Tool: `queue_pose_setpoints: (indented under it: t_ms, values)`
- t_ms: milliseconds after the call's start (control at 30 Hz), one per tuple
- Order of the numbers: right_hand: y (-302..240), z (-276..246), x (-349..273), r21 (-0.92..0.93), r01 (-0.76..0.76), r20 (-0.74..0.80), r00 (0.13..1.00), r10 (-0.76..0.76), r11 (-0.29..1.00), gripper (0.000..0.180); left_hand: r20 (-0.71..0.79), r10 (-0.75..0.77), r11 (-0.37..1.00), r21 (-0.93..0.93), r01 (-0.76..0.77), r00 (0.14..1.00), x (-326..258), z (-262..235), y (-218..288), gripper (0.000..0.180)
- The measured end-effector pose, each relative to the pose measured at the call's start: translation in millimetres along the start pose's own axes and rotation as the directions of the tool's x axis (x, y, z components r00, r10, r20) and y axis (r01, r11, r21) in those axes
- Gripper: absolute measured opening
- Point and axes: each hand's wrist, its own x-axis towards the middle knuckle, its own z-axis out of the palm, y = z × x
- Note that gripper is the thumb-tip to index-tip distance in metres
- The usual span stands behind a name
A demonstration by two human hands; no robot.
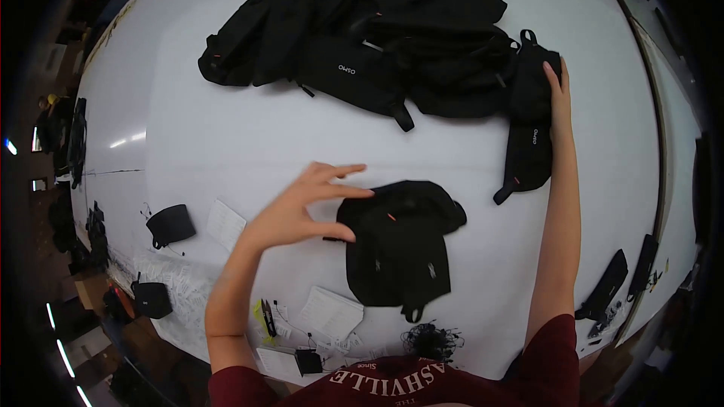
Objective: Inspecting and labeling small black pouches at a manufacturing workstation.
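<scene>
My left hand (302, 207) is open, thumb and fingers spread apart, at the left edge of a small stack of black fabric pouches (400, 256) in front of me. The fingertips reach the stack's edge, but I cannot tell whether they touch it. My right arm stretches far forward. My right hand (558, 94) grips the right side of a black pouch (532, 90), its thumb on top and most of its fingers hidden. Below that pouch lies another black pouch (529, 154) with a loop at its end.
A large heap of black pouches (347, 68) with loops covers the far part of the white table (249, 128). Near me lie paper sheets (332, 313), a black-and-yellow cutter (268, 318) and a tangle of black cords (431, 341). More black pouches lie at left and right.
</scene>
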Motion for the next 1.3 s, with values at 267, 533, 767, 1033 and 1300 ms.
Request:
queue_pose_setpoints:
  t_ms: [267, 533, 767, 1033, 1300]
  values:
    - [-21.7, 55.9, -55.7, -0.147, 0.353, 0.627, 0.756, -0.189, 0.924, 0.046, -0.585, 0.76, 0.157, 0.586, 0.795, 0.281, 39.2, -260.3, -246.7, 0.062]
    - [-96.0, 155.5, 48.1, -0.502, 0.693, 0.708, 0.673, -0.214, 0.518, 0.061, -0.735, -0.48, 0.849, -0.252, 0.465, 0.478, 123.6, -194.5, -228.9, 0.073]
    - [-42.3, 226.1, 49.9, -0.543, 0.673, 0.76, 0.649, -0.049, 0.502, 0.072, -0.66, -0.155, 0.919, 0.176, 0.352, 0.735, 105.6, -171.1, -204.1, 0.051]
    - [-18.2, 132.5, -10.1, -0.502, 0.742, 0.75, 0.629, -0.204, 0.444, 0.057, -0.56, -0.213, 0.951, 0.07, 0.303, 0.801, 72.4, -56.0, -131.5, 0.054]
    - [-42.6, 39.0, -132.7, -0.578, 0.643, 0.591, 0.754, -0.286, 0.501, 0.028, -0.433, -0.392, 0.918, -0.237, 0.317, 0.812, 2.8, 20.7, -42.2, 0.052]
